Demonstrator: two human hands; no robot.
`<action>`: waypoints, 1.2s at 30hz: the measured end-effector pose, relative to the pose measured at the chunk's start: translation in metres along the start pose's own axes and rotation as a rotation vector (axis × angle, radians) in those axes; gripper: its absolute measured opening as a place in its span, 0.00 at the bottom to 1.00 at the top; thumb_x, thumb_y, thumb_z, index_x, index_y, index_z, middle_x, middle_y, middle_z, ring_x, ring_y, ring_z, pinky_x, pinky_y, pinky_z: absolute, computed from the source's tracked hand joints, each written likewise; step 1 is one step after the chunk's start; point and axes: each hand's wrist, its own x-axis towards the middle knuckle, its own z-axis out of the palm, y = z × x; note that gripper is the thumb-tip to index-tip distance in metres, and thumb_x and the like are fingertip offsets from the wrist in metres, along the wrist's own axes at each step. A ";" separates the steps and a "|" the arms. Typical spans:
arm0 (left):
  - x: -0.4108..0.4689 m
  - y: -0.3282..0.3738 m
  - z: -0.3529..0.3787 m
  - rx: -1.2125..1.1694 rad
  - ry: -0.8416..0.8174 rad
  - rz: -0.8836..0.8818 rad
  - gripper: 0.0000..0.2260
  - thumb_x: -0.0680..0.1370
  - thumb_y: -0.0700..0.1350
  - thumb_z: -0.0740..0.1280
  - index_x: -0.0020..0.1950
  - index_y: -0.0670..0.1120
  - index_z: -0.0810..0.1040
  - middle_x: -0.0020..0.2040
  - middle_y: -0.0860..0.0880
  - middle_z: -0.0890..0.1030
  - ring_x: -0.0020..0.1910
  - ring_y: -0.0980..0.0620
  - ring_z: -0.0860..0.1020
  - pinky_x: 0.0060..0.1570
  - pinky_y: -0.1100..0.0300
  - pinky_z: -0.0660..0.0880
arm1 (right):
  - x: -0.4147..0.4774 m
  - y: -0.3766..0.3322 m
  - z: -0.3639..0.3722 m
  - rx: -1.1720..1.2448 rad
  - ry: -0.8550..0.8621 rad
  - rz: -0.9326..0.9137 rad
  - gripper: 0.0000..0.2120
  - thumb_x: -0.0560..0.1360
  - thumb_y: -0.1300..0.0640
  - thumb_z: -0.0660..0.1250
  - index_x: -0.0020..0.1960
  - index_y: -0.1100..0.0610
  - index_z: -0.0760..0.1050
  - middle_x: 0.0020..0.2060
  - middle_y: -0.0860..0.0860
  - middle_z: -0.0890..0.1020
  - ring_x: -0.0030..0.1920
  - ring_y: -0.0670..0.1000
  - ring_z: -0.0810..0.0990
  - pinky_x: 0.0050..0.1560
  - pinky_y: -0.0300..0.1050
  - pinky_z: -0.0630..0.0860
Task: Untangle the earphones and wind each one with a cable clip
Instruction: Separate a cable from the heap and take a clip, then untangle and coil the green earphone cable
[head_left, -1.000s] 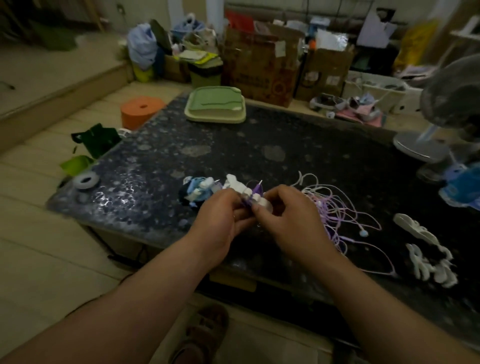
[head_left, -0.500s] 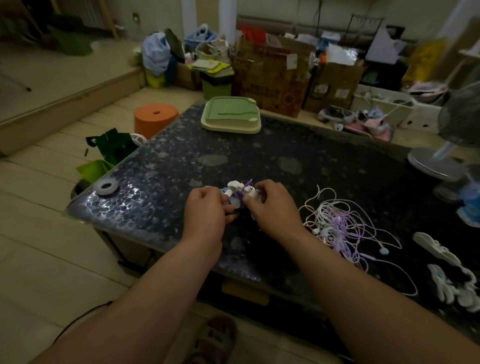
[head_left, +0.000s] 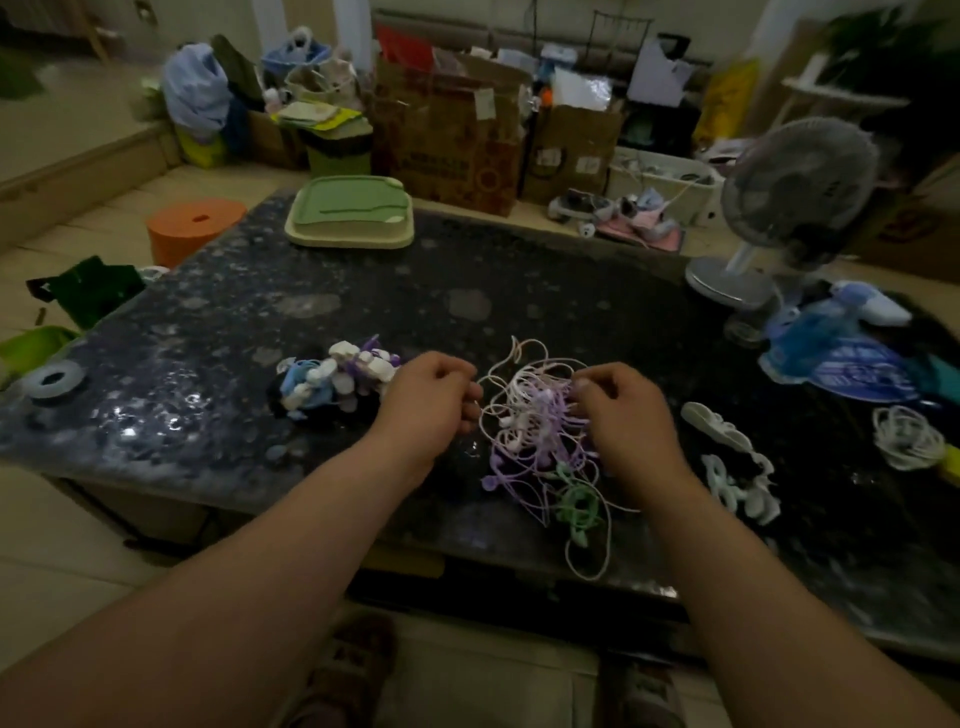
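Note:
A tangle of pink, purple, white and green earphones (head_left: 535, 436) lies on the dark table (head_left: 208, 332) near its front edge. My left hand (head_left: 426, 405) is at the tangle's left edge, fingers curled where a pale cord meets them. My right hand (head_left: 623, 415) is at the tangle's upper right, its curled fingertips pinching cords. A pile of wound earphones with clips (head_left: 332, 384) sits just left of my left hand. Pale loose cable clips (head_left: 737, 467) lie to the right of my right hand.
A green lidded tray (head_left: 348, 218) stands at the table's far edge. A desk fan (head_left: 779, 208), a blue plastic bag (head_left: 841, 353) and a white coiled cord (head_left: 906, 436) are on the right. A tape roll (head_left: 54, 379) lies at the left corner. Boxes and bags crowd the floor behind.
Both hands left the wound bundle on the pile at the left and moved right to the loose tangle. The camera view swung right with them.

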 end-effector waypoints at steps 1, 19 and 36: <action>0.002 -0.003 0.009 0.098 -0.037 0.016 0.07 0.83 0.37 0.62 0.53 0.45 0.79 0.47 0.43 0.84 0.38 0.50 0.81 0.34 0.59 0.77 | 0.003 0.006 -0.013 0.003 0.007 0.051 0.06 0.83 0.55 0.65 0.51 0.49 0.81 0.46 0.47 0.84 0.47 0.48 0.84 0.50 0.52 0.83; -0.006 -0.016 0.052 1.145 -0.551 0.274 0.05 0.78 0.44 0.70 0.51 0.53 0.77 0.44 0.58 0.79 0.44 0.57 0.79 0.43 0.59 0.74 | -0.011 0.046 -0.055 -0.666 -0.668 -0.165 0.08 0.77 0.50 0.74 0.45 0.49 0.76 0.42 0.46 0.80 0.43 0.49 0.79 0.42 0.46 0.75; -0.051 0.021 0.078 0.353 -0.631 0.251 0.19 0.82 0.55 0.69 0.72 0.56 0.71 0.59 0.53 0.83 0.55 0.53 0.84 0.55 0.52 0.81 | -0.028 -0.005 -0.092 0.124 -0.309 0.010 0.05 0.79 0.55 0.73 0.51 0.55 0.85 0.41 0.51 0.88 0.41 0.48 0.87 0.39 0.38 0.83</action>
